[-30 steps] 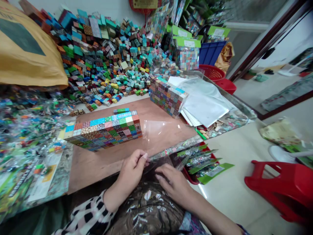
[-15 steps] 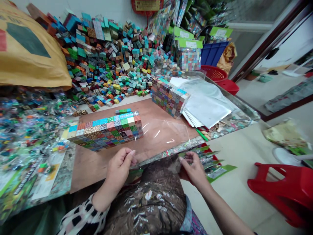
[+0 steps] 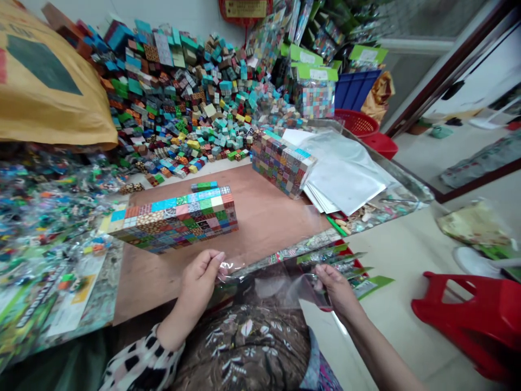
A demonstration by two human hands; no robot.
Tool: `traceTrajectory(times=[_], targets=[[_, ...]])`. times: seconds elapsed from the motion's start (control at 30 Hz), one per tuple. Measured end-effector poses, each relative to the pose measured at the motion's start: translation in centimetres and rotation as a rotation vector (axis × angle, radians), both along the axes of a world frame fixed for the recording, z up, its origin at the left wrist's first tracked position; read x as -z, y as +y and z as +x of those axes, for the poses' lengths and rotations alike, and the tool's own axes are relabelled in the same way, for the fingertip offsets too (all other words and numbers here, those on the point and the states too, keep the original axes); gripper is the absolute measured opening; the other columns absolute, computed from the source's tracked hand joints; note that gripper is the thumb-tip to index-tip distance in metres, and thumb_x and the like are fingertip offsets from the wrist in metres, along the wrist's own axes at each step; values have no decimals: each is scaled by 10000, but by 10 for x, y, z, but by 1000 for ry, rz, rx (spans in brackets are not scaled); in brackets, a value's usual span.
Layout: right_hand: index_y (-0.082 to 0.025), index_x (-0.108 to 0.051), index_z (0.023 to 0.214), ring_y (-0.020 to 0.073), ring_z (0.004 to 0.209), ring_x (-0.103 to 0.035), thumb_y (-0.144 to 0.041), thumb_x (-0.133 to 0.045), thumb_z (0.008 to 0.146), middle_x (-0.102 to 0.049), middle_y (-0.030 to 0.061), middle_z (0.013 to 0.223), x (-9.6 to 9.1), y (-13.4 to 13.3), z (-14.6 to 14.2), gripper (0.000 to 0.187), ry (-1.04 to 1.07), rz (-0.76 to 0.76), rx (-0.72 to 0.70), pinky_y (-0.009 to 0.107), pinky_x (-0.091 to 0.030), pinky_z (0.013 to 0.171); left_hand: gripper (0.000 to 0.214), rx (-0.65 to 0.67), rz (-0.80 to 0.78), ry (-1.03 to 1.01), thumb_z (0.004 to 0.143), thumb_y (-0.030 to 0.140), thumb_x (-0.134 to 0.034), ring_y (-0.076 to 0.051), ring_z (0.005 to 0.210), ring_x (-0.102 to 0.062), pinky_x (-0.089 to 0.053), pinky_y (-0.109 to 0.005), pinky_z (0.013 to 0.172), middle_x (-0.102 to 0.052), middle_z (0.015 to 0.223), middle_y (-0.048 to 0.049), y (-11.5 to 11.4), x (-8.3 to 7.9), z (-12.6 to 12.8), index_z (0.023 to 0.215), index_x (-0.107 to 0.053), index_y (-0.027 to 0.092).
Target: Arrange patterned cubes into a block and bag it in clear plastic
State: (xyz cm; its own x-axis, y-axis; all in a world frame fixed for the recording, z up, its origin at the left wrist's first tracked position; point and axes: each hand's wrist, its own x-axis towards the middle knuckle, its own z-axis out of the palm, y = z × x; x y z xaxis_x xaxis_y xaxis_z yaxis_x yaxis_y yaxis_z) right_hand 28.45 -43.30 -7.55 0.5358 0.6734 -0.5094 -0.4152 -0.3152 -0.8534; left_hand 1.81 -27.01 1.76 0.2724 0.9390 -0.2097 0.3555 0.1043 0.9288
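A clear plastic bag [image 3: 268,287] stretches between my two hands, above my lap at the table's front edge. My left hand [image 3: 202,279] pinches one end of it between thumb and fingers. At the other end, my right hand [image 3: 334,285] has its fingers closed on the plastic. Beyond my left hand stands a long block of patterned paper cubes [image 3: 175,222] on the brown board [image 3: 260,217]. A second block of cubes [image 3: 280,163] stands farther back at the right. Behind the first block lies a short green and blue strip of cubes [image 3: 204,186].
Loose patterned cubes [image 3: 183,98] are heaped along the wall. Small wrapped pieces [image 3: 49,206] cover the left side, below a yellow sack [image 3: 52,81]. Clear sheets [image 3: 345,168] lie at right. Green-topped packs [image 3: 366,279] stand beside my right hand, near a red stool [image 3: 468,315].
The clear plastic has come off the board toward me and down over my lap. My right hand has moved slightly right and down and closed on it; my left hand has hardly moved.
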Motion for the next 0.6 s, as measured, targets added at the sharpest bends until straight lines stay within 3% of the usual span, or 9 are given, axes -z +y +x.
traceTrajectory(times=[0.17, 0.33, 0.47, 0.6], targets=[[-211, -523, 584, 92, 428, -390, -663, -807, 558, -491, -53, 424, 9, -4, -17, 534, 31, -15, 8, 224, -330, 456, 289, 39, -5, 62, 784, 486, -586, -149, 523, -583, -459, -249, 541, -645, 586, 11, 1, 2, 4, 733, -622, 204], [-197, -579, 665, 114, 526, -539, -505, -894, 503, -616, -26, 574, 13, -7, -35, 469, 140, -27, -41, 252, -453, 568, 272, 147, 34, 141, 784, 458, -582, -167, 579, -604, -474, -266, 582, -666, 626, -7, 3, 1, 2, 724, -662, 206], [-191, -606, 674, 114, 523, -536, -510, -890, 517, -631, -12, 555, 7, -7, -29, 455, 162, -3, -47, 247, -448, 565, 315, 137, 40, 147, 780, 484, -598, -159, 543, -561, -443, -258, 545, -635, 575, -2, 3, 5, 2, 632, -621, 208], [-193, -587, 649, 92, 446, -463, -545, -876, 525, -606, -17, 515, 3, -4, -14, 472, 111, -6, -18, 221, -371, 463, 321, 130, 52, 161, 769, 489, -619, -157, 548, -546, -424, -250, 538, -606, 540, 7, 4, 10, 2, 613, -595, 208]])
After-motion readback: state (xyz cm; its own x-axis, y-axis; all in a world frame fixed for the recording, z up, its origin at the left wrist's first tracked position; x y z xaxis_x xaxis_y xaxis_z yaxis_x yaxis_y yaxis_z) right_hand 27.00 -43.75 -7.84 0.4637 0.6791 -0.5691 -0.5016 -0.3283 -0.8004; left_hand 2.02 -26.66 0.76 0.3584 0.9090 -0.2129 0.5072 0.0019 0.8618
